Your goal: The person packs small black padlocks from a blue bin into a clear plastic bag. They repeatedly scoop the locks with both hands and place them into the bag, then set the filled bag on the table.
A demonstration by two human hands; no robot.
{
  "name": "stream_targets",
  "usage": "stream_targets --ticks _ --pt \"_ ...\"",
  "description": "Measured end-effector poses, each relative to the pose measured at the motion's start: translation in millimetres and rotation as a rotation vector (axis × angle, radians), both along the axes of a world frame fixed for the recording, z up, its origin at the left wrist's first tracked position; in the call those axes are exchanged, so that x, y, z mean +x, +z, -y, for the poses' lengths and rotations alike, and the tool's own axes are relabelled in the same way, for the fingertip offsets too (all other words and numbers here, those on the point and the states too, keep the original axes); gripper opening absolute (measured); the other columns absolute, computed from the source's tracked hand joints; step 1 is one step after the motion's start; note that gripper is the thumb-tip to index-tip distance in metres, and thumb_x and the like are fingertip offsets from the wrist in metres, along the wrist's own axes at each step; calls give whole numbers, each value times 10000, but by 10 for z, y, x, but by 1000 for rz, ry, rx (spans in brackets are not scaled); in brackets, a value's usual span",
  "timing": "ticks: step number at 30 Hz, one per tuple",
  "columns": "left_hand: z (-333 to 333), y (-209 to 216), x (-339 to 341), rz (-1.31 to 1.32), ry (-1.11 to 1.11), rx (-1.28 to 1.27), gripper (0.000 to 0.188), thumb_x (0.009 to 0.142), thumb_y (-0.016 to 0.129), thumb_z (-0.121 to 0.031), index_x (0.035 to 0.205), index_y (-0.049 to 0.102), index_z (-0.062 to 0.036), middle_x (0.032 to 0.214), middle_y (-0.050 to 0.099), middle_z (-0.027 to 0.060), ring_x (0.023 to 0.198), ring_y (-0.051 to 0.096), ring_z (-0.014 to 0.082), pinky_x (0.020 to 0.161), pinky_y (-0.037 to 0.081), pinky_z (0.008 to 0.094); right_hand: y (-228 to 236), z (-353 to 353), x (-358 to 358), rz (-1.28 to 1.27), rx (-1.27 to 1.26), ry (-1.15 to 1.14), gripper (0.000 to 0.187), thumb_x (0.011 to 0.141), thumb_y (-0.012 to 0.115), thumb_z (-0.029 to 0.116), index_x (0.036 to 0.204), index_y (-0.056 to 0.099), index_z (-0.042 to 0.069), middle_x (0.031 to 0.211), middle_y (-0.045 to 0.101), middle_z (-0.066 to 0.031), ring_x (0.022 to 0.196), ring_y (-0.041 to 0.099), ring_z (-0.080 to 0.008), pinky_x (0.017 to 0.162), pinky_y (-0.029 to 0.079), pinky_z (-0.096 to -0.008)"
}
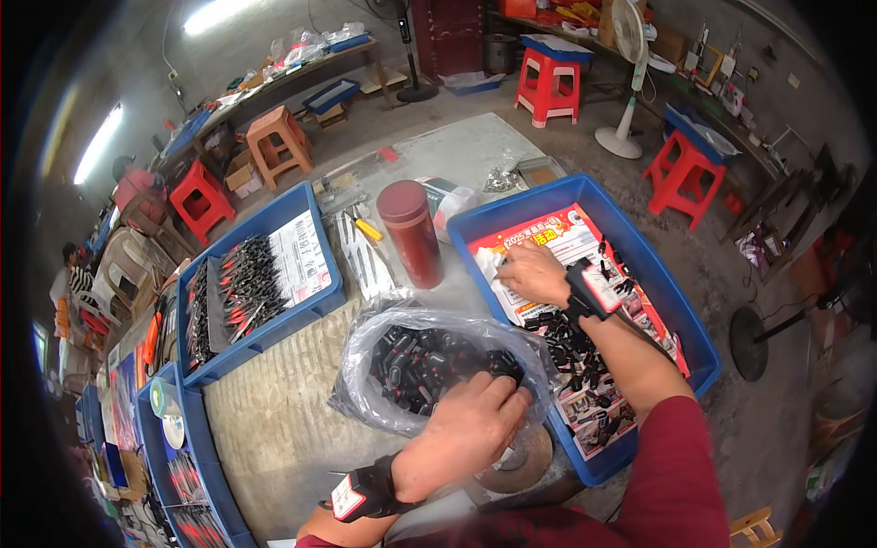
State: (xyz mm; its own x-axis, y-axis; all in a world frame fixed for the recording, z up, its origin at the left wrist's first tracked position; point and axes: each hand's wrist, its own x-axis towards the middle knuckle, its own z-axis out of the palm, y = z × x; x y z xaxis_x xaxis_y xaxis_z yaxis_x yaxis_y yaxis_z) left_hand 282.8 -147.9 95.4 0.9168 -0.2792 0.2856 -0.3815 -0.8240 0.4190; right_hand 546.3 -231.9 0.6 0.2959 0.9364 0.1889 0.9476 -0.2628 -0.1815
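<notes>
Black plastic is heaped in the centre of the frame: small black parts (416, 365), some marked with red, are held in a clear plastic bag (352, 397) whose mouth is spread open. The left hand (470, 416) is laid over the bag's lower right, its fingers curled down onto the parts; whether one is gripped cannot be told, since the fingertips are partly hidden. Right of centre, the right hand (534, 274) is held over the upper left of a blue plastic tray (649, 260), its fingers bent toward a red-and-white printed sheet (571, 228); whether anything is pinched there cannot be made out. More loose black pieces (566, 352) are scattered over the sheet, below the right hand. A dark device is strapped to each wrist.

Just above the bag, a reddish-brown lidded canister (411, 237) is stood upright on the worktable (274, 411), with a yellow-handled tool (365, 226) to its left. At centre left, slender black-and-red pieces (247, 283) are piled in another blue tray (265, 342). Toward the top right, a red plastic stool (548, 87) and a white pedestal fan (630, 73) are seen on the floor.
</notes>
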Motion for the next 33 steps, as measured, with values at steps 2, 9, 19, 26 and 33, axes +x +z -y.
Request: stream_targets --ticks 2,9,19,26,33 --pt "1 -3 1 -5 4 5 327 676 669 -88 992 596 -41 975 578 109 821 551 273 725 485 356 -67 -122 4 -17 -9 -68 183 813 511 142 896 672 114 956 619 -121 961 556 -329 828 455 -450" --pt "-10 5 -6 -4 10 16 318 681 678 -93 982 596 -35 975 577 111 814 549 271 716 483 356 -212 48 170 -78 96 -191 202 808 515 144 955 632 70 981 593 -160 958 559 -343 844 455 -442" --pt "66 25 -20 26 -20 12 326 683 678 -84 989 584 -22 948 556 101 803 535 270 691 481 353 51 716 -115 -348 -67 99 215 771 572 197 740 639 -5 707 606 -203 704 591 -373 677 466 -442" --pt "118 52 -32 9 -15 32 321 686 677 -90 988 586 -28 942 552 96 805 536 271 688 480 352 -21 199 221 -214 304 -131 201 829 551 199 928 654 57 893 614 -204 891 581 -364 775 458 -433" --pt "78 87 -42 22 9 27 320 680 681 -84 984 595 -37 970 573 103 809 551 269 704 490 351 -346 -238 372 -81 162 -337 232 818 569 98 1040 632 71 919 561 -193 857 569 -357 788 475 -406"
